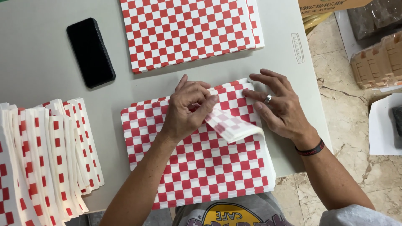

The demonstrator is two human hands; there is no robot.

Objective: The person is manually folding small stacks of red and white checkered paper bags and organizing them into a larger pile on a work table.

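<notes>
While the head view looks down on the grey table [50,67], the left hand [186,111] pinches the folded-over corner of the top checkered sheet [232,127], which lies on the near stack [201,167] at the table's front edge. The right hand [282,106] grips nothing and lies flat, fingertips pinning the stack's far right corner. To fold cleanly, the edges should line up before the crease is pressed, and only one sheet should lift. A second stack [188,31] lies beyond the near stack, a black phone [90,52] to its far left, and folded sheets [46,159] fan out left.
</notes>
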